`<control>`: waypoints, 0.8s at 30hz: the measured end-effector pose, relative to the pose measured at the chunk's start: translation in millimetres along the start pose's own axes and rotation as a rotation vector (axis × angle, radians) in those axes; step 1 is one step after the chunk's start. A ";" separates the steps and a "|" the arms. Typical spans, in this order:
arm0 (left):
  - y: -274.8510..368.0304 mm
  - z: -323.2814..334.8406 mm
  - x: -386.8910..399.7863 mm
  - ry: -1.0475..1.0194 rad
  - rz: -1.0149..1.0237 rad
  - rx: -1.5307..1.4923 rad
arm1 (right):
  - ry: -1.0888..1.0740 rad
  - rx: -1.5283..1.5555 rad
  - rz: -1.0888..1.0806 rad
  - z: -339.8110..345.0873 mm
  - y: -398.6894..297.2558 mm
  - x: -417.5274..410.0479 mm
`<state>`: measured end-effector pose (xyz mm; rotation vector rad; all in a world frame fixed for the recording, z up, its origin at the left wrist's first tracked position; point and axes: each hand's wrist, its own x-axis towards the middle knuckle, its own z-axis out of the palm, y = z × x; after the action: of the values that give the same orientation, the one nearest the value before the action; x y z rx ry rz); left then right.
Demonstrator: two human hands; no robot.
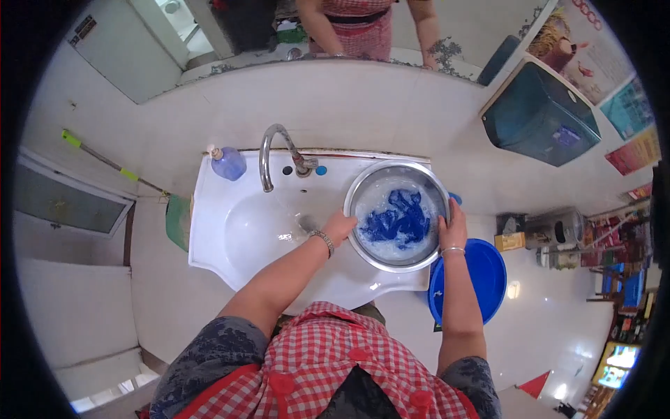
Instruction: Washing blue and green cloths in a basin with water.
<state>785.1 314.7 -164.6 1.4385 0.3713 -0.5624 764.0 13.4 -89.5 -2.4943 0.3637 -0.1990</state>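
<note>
A round stainless steel basin [361,256] rests on the right side of the white washbasin [246,225]. Inside it, a dark blue cloth [403,220] lies in whitish, bubbly water. My left hand [340,228] grips the basin's left rim, and a metal-banded watch circles that wrist. On the opposite rim, my right hand [453,225] is closed with the thumb over the edge; a bracelet sits on this wrist. The chrome faucet [268,157] arches over the sink, left of the steel basin. Fingers under the rim are hidden on both sides.
Behind the sink's left corner stands a bluish pump bottle [229,163]. A large blue plastic tub [471,283] is below my right forearm. The dark green wall box [539,112] juts out at upper right. Leftward, a long-handled broom [120,170] leans by the wall. A mirror [251,42] spans the top.
</note>
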 end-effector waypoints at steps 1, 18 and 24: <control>2.6 3.3 -0.6 0.035 -0.025 0.016 | -0.019 0.005 0.007 -6.5 -9.9 6.2; 50.1 92.5 -59.3 0.284 0.397 0.437 | -0.756 -0.330 -0.525 86.3 -30.0 46.3; 62.3 62.0 -31.4 -0.179 -0.430 -0.770 | -0.533 0.261 -0.629 0.7 -125.4 6.5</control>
<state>789.2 260.0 -89.0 0.5608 0.6731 -0.7771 797.0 109.6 -15.9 -2.2126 -0.6301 0.1645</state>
